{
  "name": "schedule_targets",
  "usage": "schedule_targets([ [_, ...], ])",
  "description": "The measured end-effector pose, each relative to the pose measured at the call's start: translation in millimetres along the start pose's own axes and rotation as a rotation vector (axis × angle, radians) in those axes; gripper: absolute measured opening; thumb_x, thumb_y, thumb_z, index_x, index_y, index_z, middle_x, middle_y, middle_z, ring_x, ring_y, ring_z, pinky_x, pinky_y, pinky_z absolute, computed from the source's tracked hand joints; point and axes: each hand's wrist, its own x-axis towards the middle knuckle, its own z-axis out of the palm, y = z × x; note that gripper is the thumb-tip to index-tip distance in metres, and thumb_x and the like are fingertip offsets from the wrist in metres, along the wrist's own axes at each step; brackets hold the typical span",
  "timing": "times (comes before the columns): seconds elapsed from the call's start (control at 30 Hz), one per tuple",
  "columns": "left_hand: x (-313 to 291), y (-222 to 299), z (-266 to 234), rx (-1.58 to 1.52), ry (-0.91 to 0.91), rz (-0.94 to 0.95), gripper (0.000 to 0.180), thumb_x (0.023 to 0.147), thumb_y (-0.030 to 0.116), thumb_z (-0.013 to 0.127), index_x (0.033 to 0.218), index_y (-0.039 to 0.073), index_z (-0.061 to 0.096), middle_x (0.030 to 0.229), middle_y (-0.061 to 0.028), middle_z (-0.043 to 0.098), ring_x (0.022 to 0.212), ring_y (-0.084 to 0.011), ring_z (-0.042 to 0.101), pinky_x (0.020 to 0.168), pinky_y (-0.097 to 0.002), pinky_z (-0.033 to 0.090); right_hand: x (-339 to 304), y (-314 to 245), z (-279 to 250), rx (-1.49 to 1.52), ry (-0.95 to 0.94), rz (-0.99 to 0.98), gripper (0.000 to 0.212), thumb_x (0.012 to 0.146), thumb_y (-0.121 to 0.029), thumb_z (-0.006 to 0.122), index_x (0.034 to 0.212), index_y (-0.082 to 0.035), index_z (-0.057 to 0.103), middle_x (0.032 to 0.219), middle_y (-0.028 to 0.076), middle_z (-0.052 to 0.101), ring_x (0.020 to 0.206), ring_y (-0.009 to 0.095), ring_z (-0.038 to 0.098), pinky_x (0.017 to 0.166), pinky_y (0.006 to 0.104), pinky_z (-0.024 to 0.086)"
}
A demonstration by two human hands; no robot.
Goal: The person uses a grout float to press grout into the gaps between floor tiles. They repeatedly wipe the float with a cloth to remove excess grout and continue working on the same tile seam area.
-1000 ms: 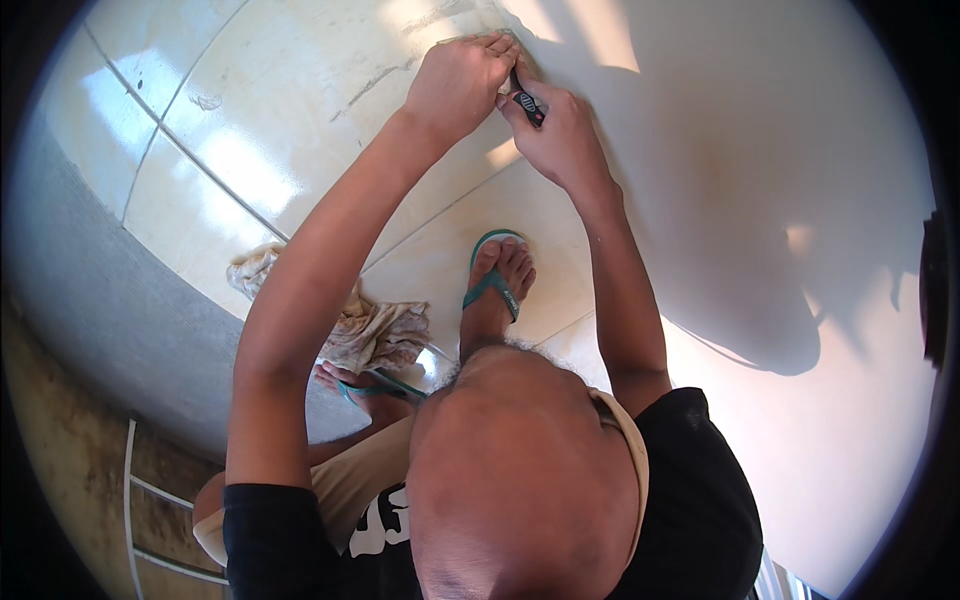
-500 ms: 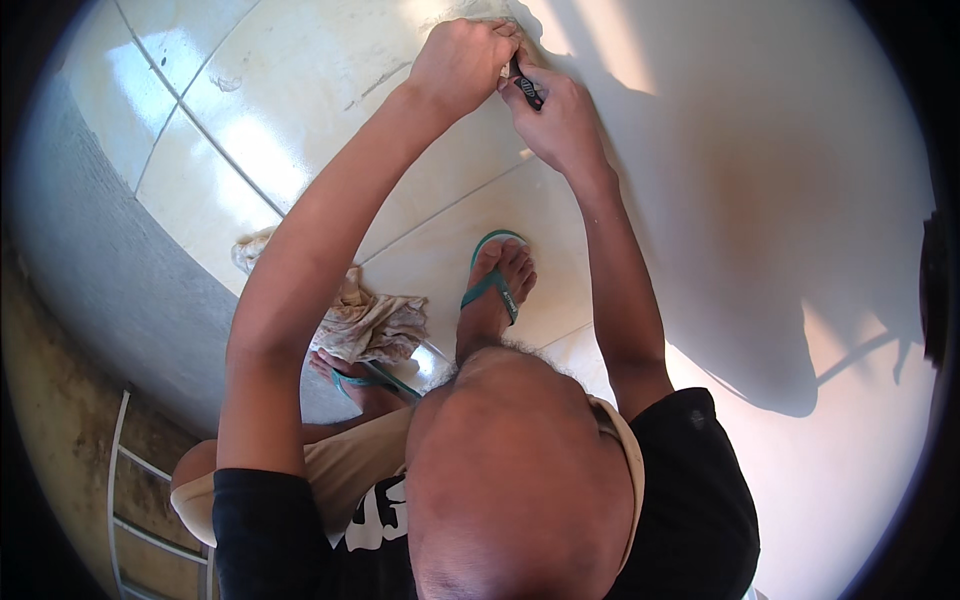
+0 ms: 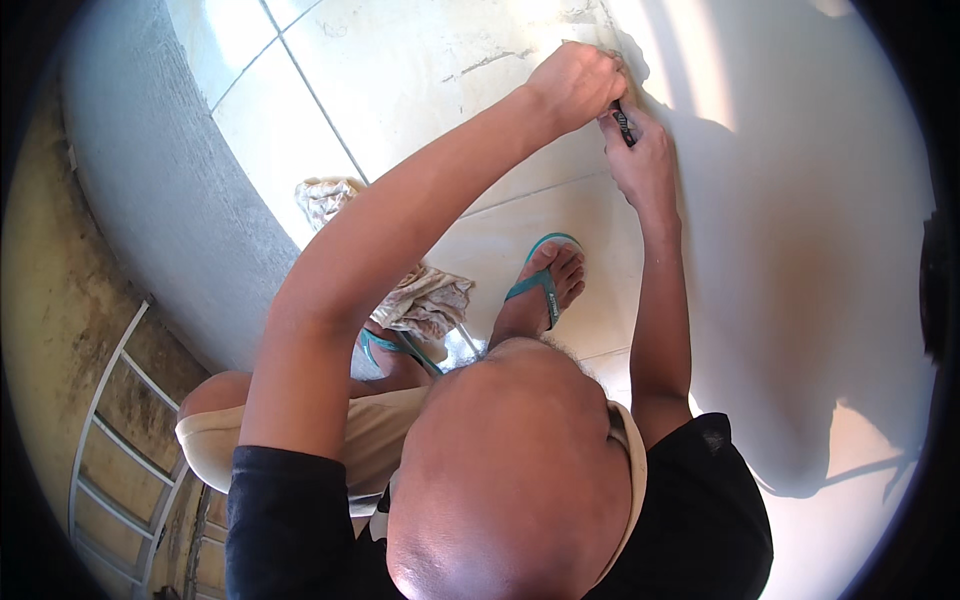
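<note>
Both my arms reach out to where the tiled floor (image 3: 420, 90) meets a white wall (image 3: 800, 230). My right hand (image 3: 642, 165) is closed around a small dark tool (image 3: 622, 122) and holds its tip against the wall's base. My left hand (image 3: 575, 85) is a closed fist right above it, touching the tool's upper end and pressed to the same corner. Whether the fist holds anything of its own is hidden.
A crumpled beige rag (image 3: 432, 300) lies on the tiles by my feet, which wear teal flip-flops (image 3: 545, 285). A rough grey wall (image 3: 165, 200) curves along the left, with a pale metal railing (image 3: 110, 440) below it. My head and black shirt fill the lower middle.
Both hands stay together on the tool at the wall's base. The view has shifted, so more grey wall and railing show on the left.
</note>
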Motion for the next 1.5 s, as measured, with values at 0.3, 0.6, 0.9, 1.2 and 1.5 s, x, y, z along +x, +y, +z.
schedule_targets([
  [0.3,-25,3,4,-0.136,0.171,-0.061,0.037,0.089,0.014,0.073,0.126,0.008,0.072,0.133,-0.0035,0.073,0.118,-0.0181,0.072,0.082,-0.0294,0.064,-15,-16,-6,-0.107,0.015,-0.120,0.053,0.100,-0.034,0.071,0.143,-0.004,0.066,0.071,0.020,0.064,0.061,0.028,0.063,0.064,0.0427,0.051],
  [0.6,-82,26,21,-0.308,0.291,-0.146,0.065,0.084,0.006,0.070,0.148,0.003,0.058,0.152,-0.0106,0.063,0.141,-0.0248,0.059,0.100,-0.0314,0.062,-44,-62,-8,-0.461,-0.271,-0.091,0.067,0.101,-0.021,0.064,0.160,0.003,0.042,0.114,0.031,0.072,0.107,0.044,0.071,0.096,0.0506,0.055],
  [0.9,-105,22,44,-0.454,0.352,-0.039,0.060,0.088,0.005,0.065,0.148,0.004,0.059,0.151,-0.0136,0.063,0.142,-0.0275,0.059,0.105,-0.0363,0.060,-73,-29,2,-0.436,-0.131,-0.272,0.041,0.103,-0.020,0.060,0.142,-0.007,0.068,0.085,0.024,0.066,0.080,0.043,0.071,0.074,0.0513,0.058],
  [1.2,-94,-23,35,-0.544,0.459,-0.150,0.058,0.083,-0.002,0.068,0.140,0.006,0.068,0.143,-0.0131,0.068,0.136,-0.0274,0.064,0.105,-0.0374,0.060,-36,-84,18,-0.454,-0.081,-0.214,0.035,0.101,-0.014,0.059,0.132,-0.005,0.073,0.085,0.026,0.068,0.079,0.043,0.071,0.074,0.0532,0.058],
  [1.5,-80,-31,29,-0.587,0.435,-0.200,0.064,0.078,-0.008,0.069,0.140,0.008,0.068,0.142,-0.0104,0.069,0.135,-0.0261,0.065,0.102,-0.0379,0.062,-28,-100,17,-0.433,-0.090,-0.157,0.035,0.100,-0.011,0.057,0.131,-0.005,0.074,0.086,0.027,0.070,0.084,0.044,0.072,0.076,0.0534,0.058],
])
